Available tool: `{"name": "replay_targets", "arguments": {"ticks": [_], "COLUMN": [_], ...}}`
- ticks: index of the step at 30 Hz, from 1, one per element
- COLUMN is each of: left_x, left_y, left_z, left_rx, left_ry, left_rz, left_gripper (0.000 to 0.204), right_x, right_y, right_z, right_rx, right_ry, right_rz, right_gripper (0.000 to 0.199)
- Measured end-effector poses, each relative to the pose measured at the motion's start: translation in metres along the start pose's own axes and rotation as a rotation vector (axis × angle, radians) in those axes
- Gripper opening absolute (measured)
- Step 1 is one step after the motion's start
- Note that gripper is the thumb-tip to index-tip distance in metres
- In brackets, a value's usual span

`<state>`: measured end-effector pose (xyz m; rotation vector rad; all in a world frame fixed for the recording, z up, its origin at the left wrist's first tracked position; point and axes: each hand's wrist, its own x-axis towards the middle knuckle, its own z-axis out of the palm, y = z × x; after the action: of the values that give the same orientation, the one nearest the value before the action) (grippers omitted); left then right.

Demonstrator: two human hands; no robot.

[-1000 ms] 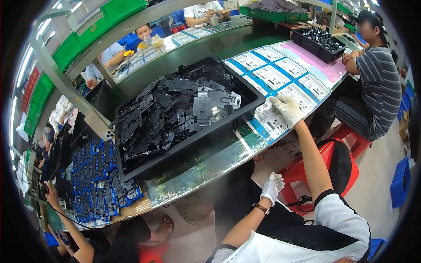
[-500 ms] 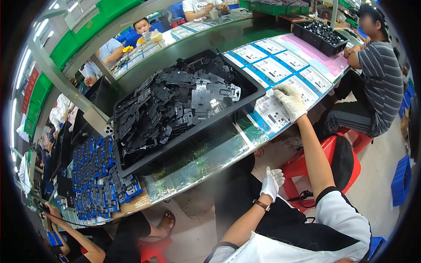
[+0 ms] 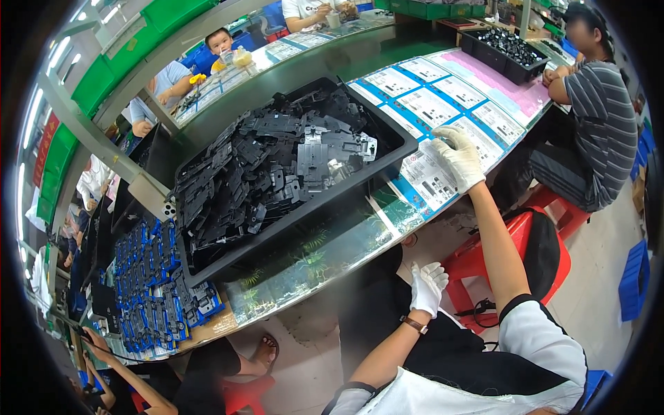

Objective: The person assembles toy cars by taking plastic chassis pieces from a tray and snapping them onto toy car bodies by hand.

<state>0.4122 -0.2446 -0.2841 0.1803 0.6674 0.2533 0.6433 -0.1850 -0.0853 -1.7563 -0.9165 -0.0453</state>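
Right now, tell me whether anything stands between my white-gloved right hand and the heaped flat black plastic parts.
Yes: the raised right corner of the black rectangular plastic tray stands between the white-gloved right hand and the heaped flat black plastic parts. Over it, nothing visible blocks the way.

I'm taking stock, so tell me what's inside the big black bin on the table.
The black bin holds a jumbled heap of flat dark parts, some looking paler toward the right. The top pieces cover the lower layers and most of the bottom, so what lies there cannot be seen.
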Motion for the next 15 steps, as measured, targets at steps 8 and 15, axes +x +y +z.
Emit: {"name": "replay_targets", "arguments": {"ticks": [8, 15], "left_x": [0.0078, 0.0077], "left_y": [-0.0050, -0.0041], "left_z": [-0.0059, -0.0051], "left_rx": [0.219, 0.218], "left_ry": [-0.004, 0.024], "left_rz": [-0.065, -0.062], "left_gripper": [0.043, 0.040], "right_x": [0.0037, 0.0028], "right_y": [0.0130, 0.0086], "right_z": [0.0047, 0.0036], "right_rx": [0.013, -0.031], "right_ry": [-0.011, -0.018], "right_rz": [0.018, 0.023], "right_gripper": [0.017, 0.016]}}
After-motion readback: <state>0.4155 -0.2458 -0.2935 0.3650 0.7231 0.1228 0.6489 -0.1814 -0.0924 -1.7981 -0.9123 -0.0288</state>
